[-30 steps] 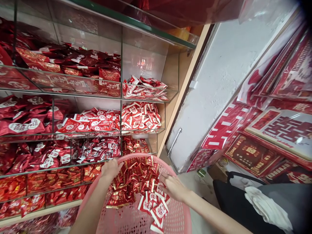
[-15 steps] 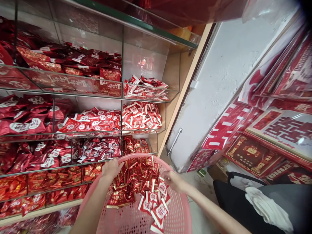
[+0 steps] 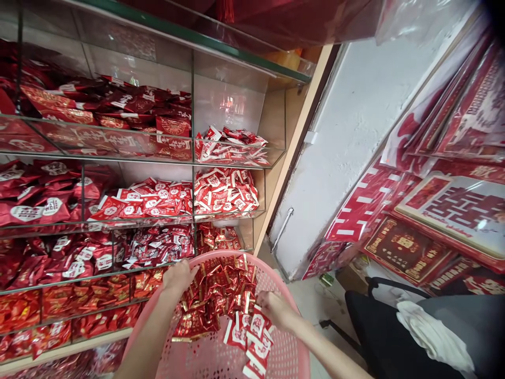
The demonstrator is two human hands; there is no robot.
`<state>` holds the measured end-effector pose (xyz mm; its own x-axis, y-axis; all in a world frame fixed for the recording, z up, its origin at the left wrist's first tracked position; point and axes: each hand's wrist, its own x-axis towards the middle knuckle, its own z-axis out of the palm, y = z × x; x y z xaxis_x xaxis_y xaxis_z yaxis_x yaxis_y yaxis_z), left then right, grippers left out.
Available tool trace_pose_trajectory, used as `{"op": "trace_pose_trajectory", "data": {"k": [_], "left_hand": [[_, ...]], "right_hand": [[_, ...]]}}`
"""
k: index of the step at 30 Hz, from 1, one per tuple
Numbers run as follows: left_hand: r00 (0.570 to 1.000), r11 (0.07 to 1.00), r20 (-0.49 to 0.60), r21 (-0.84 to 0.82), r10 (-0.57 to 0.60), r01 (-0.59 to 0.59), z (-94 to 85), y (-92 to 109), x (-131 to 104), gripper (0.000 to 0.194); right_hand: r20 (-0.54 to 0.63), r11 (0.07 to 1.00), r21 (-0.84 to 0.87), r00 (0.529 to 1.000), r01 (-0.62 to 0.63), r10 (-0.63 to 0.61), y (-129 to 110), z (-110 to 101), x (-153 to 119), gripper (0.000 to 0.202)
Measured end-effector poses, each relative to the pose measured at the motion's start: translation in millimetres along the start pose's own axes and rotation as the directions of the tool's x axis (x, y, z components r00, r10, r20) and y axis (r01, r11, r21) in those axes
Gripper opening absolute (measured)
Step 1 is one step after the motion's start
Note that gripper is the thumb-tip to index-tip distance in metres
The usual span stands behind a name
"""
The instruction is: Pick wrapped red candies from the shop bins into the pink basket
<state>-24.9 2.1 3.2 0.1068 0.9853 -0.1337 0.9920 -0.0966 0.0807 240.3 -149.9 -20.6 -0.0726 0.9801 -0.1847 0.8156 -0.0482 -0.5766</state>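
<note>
A pink plastic basket point(image 3: 284, 337) with a perforated wall stands below me. My left hand point(image 3: 178, 280) is closed over its upper-left rim, thumb on the inner side. Inside, shiny red-and-gold packets point(image 3: 221, 284) form a heap toward the far side. Several red-and-white packets point(image 3: 258, 347) lie nearer me, on the right. Over these is my right hand point(image 3: 278, 310), its fingers curled and pressed at the top edge of a red-and-white packet point(image 3: 258, 322). The fingertips are partly hidden.
A glass-fronted shelf unit point(image 3: 165, 217) holds red packets in many compartments. To its right is a white wall point(image 3: 335, 137). Red printed decorations point(image 3: 445, 210) hang at the right. A black chair point(image 3: 374, 326) with a white cloth point(image 3: 434, 337) stands at the lower right.
My right hand has moved left and slightly down in the basket, and the red-and-white packet at its fingers has shifted the same way. My left hand stays on the rim.
</note>
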Motion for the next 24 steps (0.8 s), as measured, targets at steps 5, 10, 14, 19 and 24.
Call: {"op": "trace_pose_trajectory", "data": {"k": [5,10,14,19,24], "left_hand": [[1.000,1.000,0.008,0.018,-0.013,0.012,-2.3,1,-3,0.049],[1.000,0.999,-0.019,0.038,0.015,-0.014,-4.4,0,-4,0.050],[1.000,0.999,-0.014,0.043,-0.018,0.018,-4.0,2,-6,0.051],[0.998,0.995,-0.024,0.081,-0.056,0.058,-3.8,8,-15,0.049],[0.997,0.992,-0.022,0.098,-0.074,0.076,-9.7,15,-24,0.048]], "right_hand": [[-0.185,0.961,-0.258,0.981,-0.098,0.051,-4,-2,1,0.027],[-0.119,0.926,-0.338,0.984,-0.166,0.132,-7,-4,0,0.034],[-0.079,0.927,-0.354,0.992,-0.123,0.102,-4,-7,-2,0.038],[-0.147,0.952,-0.292,0.988,-0.090,0.049,-2,-19,-4,0.034],[-0.182,0.960,-0.255,0.981,-0.116,0.070,3,-25,-3,0.026]]}}
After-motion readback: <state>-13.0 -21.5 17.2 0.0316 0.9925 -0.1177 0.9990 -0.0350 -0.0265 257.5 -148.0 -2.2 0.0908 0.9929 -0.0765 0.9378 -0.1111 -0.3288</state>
